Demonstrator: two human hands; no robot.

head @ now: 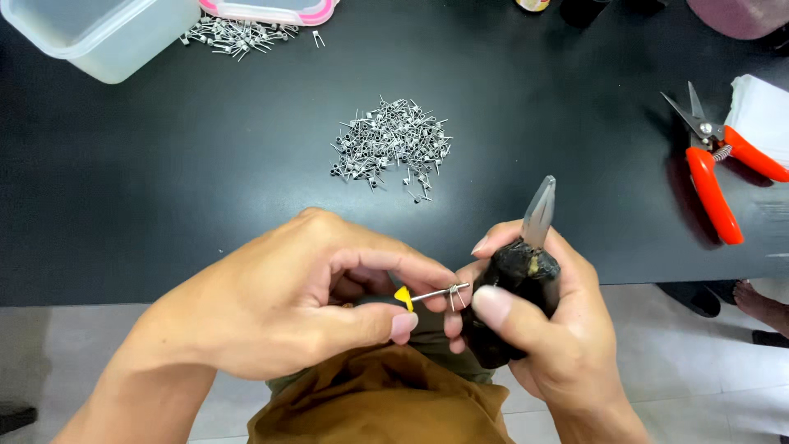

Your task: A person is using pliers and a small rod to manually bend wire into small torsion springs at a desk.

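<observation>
My left hand [288,300] pinches a thin metal rod with a yellow tip [403,297] between thumb and fingers, just off the near edge of the black table [164,189]. A small wire coil [457,294] sits on the rod's end, touched by the fingers of my right hand [542,329]. That hand is also wrapped around black-handled pliers [526,255], whose closed jaws point up over the table edge. A pile of several small wire coils [390,148] lies on the table beyond both hands.
Red-handled snips [713,168] lie at the right beside a white cloth [760,115]. A clear plastic box [103,33] stands at the far left, with more coils [234,34] and a pink-rimmed lid [271,11] next to it. A foot [760,302] shows on the floor.
</observation>
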